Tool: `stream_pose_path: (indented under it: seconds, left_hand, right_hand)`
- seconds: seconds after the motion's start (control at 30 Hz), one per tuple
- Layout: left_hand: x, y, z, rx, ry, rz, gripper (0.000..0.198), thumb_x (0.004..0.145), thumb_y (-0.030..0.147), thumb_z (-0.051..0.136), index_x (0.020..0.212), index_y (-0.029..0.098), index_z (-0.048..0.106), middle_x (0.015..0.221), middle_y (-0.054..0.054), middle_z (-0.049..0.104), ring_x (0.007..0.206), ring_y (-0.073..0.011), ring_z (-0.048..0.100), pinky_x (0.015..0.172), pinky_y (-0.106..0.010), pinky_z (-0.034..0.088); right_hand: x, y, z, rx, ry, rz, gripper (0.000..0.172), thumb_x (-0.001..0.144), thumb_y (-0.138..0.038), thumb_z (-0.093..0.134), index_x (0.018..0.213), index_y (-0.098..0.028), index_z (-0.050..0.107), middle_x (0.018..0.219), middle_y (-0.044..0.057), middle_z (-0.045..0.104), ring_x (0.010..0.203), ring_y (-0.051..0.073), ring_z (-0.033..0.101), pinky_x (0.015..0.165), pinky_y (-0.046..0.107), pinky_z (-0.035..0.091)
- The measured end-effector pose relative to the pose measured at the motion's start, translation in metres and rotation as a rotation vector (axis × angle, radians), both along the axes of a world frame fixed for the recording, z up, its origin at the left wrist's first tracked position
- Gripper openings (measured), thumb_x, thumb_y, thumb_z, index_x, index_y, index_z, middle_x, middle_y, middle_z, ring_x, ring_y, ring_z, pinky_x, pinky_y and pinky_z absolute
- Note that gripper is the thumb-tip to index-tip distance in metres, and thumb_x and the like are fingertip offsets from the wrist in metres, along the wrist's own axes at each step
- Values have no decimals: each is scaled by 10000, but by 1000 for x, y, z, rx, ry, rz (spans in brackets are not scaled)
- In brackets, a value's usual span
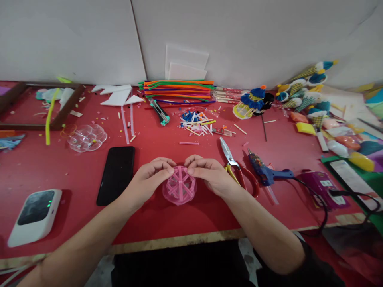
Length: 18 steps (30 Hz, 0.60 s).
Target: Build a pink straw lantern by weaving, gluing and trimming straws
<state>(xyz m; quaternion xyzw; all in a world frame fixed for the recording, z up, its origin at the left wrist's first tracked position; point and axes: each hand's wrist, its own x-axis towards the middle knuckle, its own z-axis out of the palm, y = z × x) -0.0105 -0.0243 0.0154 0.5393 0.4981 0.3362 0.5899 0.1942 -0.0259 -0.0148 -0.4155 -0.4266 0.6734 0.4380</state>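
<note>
We pinched the wheel [179, 190] at its far rim, left hand [151, 177] and right hand [211, 175] closed on it. It lay just below the grip on the table [74, 175]. Risk, as we judged: an uneven squeeze could buckle the spokes.

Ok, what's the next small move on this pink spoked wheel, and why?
Probably press the far spoke into place: the left hand and right hand both pinch the pink spoked wheel at its far rim, and the glue gun lies apart at right.
</note>
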Motion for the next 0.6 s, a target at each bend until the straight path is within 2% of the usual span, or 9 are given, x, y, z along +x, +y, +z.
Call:
stream_pose_path:
  seconds: [0.13,0.27,0.33,0.43,0.5,0.6]
  left_hand:
    - [0,-1,-1,-3,-20,23,251,811,435,682,760,192,720,1082,-76,680,993,-229,644,944,-370,496]
    - [-3,-4,0,72,-10,8,308,858,463,658,720,191,701,1101,-80,659,1020,-240,639,955,-375,493]
    - [-5,-6,0,115,-44,-6,335,890,481,635,724,197,697,1125,-79,644,1049,-244,636,951,-369,496]
    - [-8,-9,0,191,-112,-18,288,922,472,621,826,221,726,1189,-80,616,1120,-257,626,937,-358,515]
    - [-10,-11,1,269,-97,-24,224,931,427,627,875,236,730,1211,-74,607,1156,-255,615,975,-363,508]
    - [-11,-12,5,393,-27,-37,189,943,363,611,848,238,715,1184,-65,617,1163,-243,611,1048,-381,479]
  right_hand:
    - [-1,-1,3,-14,30,29,240,615,-421,927,668,-238,780,917,12,632,825,123,598,793,313,500]
    - [-2,-5,4,69,34,5,220,650,-425,919,702,-256,787,944,12,629,819,123,607,758,310,532]
    - [-1,-7,5,159,14,-29,164,703,-409,893,745,-280,800,976,17,633,869,134,623,789,319,548]
    - [0,-11,10,330,-60,-76,49,794,-351,836,828,-321,819,1052,30,647,992,160,648,909,361,555]
    - [2,-12,13,435,-136,-92,35,825,-321,811,857,-328,825,1084,42,657,1042,177,653,973,393,550]
    - [5,-13,17,514,-203,-73,49,832,-307,805,874,-317,828,1084,54,669,1058,196,659,991,420,561]
